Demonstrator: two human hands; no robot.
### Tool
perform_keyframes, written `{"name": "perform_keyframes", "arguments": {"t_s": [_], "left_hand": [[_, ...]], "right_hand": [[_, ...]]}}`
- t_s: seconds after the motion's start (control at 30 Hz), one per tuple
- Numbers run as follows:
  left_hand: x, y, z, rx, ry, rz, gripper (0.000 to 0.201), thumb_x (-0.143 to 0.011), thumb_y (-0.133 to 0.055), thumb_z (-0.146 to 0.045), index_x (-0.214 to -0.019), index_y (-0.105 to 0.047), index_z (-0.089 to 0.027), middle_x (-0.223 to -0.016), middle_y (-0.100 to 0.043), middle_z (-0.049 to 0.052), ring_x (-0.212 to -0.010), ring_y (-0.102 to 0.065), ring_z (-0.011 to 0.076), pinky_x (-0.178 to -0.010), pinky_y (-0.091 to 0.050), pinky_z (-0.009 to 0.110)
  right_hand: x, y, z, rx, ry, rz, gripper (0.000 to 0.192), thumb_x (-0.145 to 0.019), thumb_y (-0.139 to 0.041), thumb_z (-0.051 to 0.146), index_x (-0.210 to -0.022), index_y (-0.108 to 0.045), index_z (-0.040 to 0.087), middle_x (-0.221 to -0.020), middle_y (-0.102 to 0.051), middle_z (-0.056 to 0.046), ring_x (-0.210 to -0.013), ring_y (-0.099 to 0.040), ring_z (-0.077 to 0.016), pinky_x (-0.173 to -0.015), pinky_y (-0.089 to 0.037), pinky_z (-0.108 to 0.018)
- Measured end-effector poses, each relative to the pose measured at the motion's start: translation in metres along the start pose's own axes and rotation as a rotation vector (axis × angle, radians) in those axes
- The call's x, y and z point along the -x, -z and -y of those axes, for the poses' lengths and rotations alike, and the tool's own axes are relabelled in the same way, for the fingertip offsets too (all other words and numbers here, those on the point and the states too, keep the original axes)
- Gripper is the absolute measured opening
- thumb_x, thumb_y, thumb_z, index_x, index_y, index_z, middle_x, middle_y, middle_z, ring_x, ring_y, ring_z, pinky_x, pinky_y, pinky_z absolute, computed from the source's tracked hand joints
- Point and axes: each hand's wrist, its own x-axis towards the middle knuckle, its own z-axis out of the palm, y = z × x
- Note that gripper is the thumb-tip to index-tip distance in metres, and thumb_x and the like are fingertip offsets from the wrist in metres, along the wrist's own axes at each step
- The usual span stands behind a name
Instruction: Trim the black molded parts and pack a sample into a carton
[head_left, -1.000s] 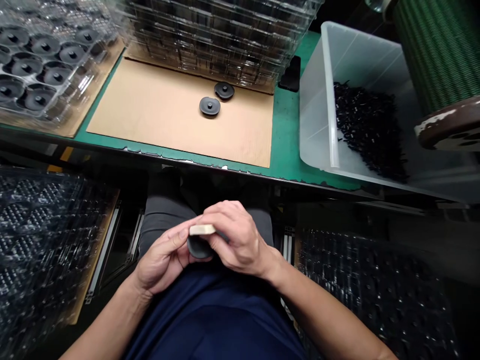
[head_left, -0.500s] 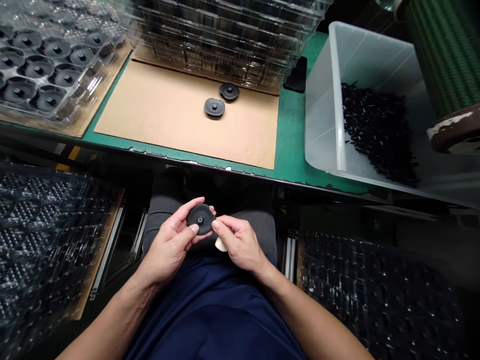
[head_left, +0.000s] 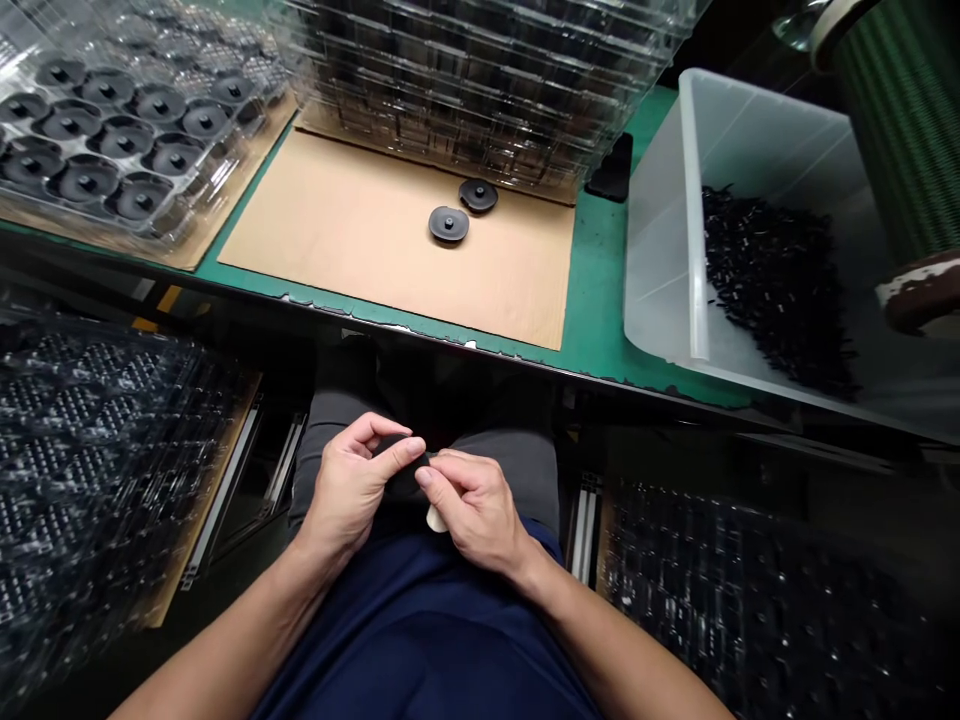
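Above my lap, my left hand (head_left: 349,490) pinches a round black disc (head_left: 390,441) between thumb and fingers. The disc is tilted nearly edge-on, so its face is hidden. My right hand (head_left: 480,505) is closed round a small cream-coloured handle (head_left: 436,519), whose rounded end sticks out below the fingers. What is at its other end cannot be seen. The right thumb and fingertips are at the disc's right edge. Ahead on the bench, a black disc with a central stud (head_left: 448,225) lies beside a similar disc (head_left: 478,195) on a cardboard sheet (head_left: 337,240).
Clear trays of black discs (head_left: 124,140) stand at the left. A tall stack of clear trays (head_left: 480,90) rises behind the cardboard. To the right sit a translucent bin (head_left: 664,230) of small black pieces and a green cylinder (head_left: 900,130). More trays flank my legs.
The disc has turned from face-up to nearly edge-on, and my left thumb has shifted to its upper edge. My view has moved slightly, so the bench appears lower and farther right.
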Motion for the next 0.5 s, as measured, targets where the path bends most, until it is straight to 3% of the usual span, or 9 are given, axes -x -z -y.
{"name": "perform_keyframes", "arguments": {"t_s": [0.1,0.2,0.3,0.4,0.5], "left_hand": [[-0.004,0.003,-0.001,0.094,0.111,0.019,0.039,-0.058,-0.104,-0.037,-0.073,-0.076,-0.014,-0.072,-0.068,0.003,-0.068,-0.057,0.0104,-0.063,-0.047,0.017],[-0.004,0.006,0.002,0.122,0.154,0.028,0.038,-0.065,-0.101,-0.042,-0.079,-0.08,-0.014,-0.074,-0.071,0.005,-0.067,-0.059,0.0113,-0.06,-0.047,0.018],[0.002,0.008,0.008,0.165,0.173,0.067,0.043,-0.075,-0.094,-0.044,-0.106,-0.084,-0.016,-0.094,-0.078,0.01,-0.082,-0.068,0.0168,-0.071,-0.055,0.021],[0.011,0.008,0.015,0.218,0.166,0.183,0.06,-0.084,-0.088,-0.038,-0.14,-0.071,-0.021,-0.121,-0.076,0.011,-0.108,-0.071,0.0229,-0.092,-0.059,0.028],[0.015,0.007,0.02,0.107,0.078,0.225,0.073,-0.083,-0.088,-0.034,-0.149,-0.06,-0.024,-0.122,-0.073,0.008,-0.108,-0.068,0.0215,-0.091,-0.058,0.028]], "right_hand": [[0.0,-0.002,0.0,-0.067,-0.084,-0.004,0.047,-0.105,-0.058,0.034,-0.062,-0.046,0.018,-0.06,-0.045,0.002,-0.056,-0.04,-0.0099,-0.057,-0.032,-0.027],[0.0,-0.004,-0.002,-0.157,-0.208,-0.022,0.047,-0.103,-0.058,0.043,-0.063,-0.051,0.018,-0.059,-0.045,0.001,-0.055,-0.039,-0.0104,-0.054,-0.031,-0.026],[-0.002,-0.003,-0.006,-0.205,-0.298,-0.085,0.049,-0.101,-0.059,0.051,-0.066,-0.058,0.017,-0.059,-0.048,0.0,-0.055,-0.039,-0.0107,-0.052,-0.03,-0.026],[-0.005,-0.002,-0.009,-0.237,-0.356,-0.137,0.053,-0.099,-0.061,0.058,-0.066,-0.059,0.016,-0.059,-0.049,0.0,-0.054,-0.038,-0.0106,-0.051,-0.03,-0.026],[-0.005,-0.004,-0.011,-0.224,-0.37,-0.139,0.06,-0.099,-0.059,0.066,-0.065,-0.056,0.017,-0.059,-0.047,0.0,-0.054,-0.036,-0.0102,-0.05,-0.028,-0.026]]}}
